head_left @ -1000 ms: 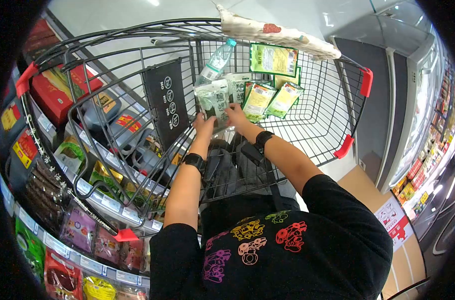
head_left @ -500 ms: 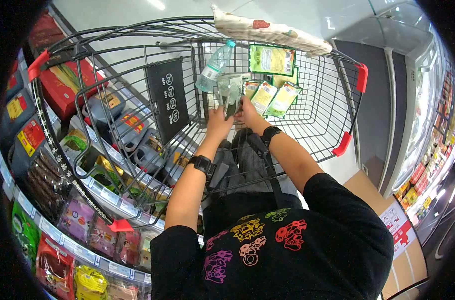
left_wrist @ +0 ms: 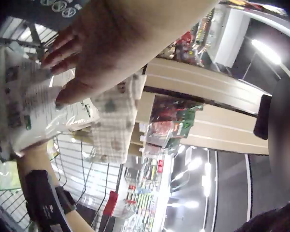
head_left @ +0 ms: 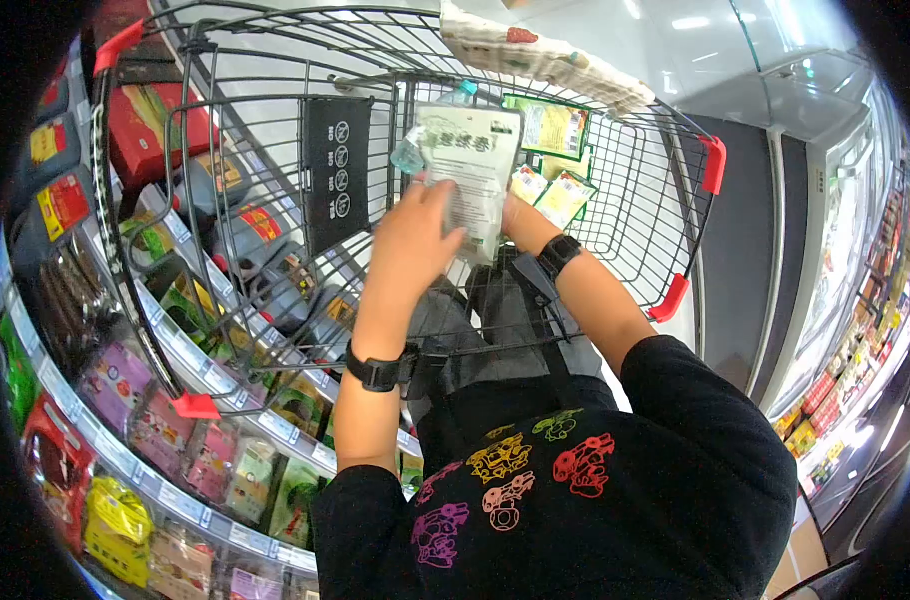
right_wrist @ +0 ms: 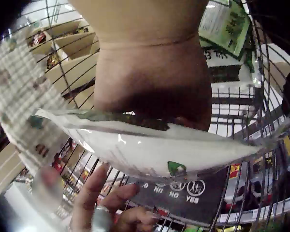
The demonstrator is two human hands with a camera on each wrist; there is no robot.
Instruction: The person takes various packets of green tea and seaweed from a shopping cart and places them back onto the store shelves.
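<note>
Pale, glossy plastic makes up the packet (head_left: 475, 150), held above the basket of the black wire cart (head_left: 713, 165). It bulges like a thin pillow, with dark print on its face. The left hand (head_left: 415, 235) has its fingers apart over that face; whether they press on it, I cannot tell. The right hand (head_left: 517, 218) is at the far side, its fingers hidden, so I cannot tell how they close.

The packet blocks most of the clear, blue-capped bottle (head_left: 407, 155). Just right lie flat, shiny green packs (head_left: 550, 128). Soft, puckered cloth (head_left: 545, 62) drapes the far rim; a smooth black panel (head_left: 337, 175) stands on the left. Beyond the cart's left side, a curved shelf (head_left: 215, 380) carries boxy grey jugs (head_left: 250, 225) and crinkly bags (head_left: 120, 525).
</note>
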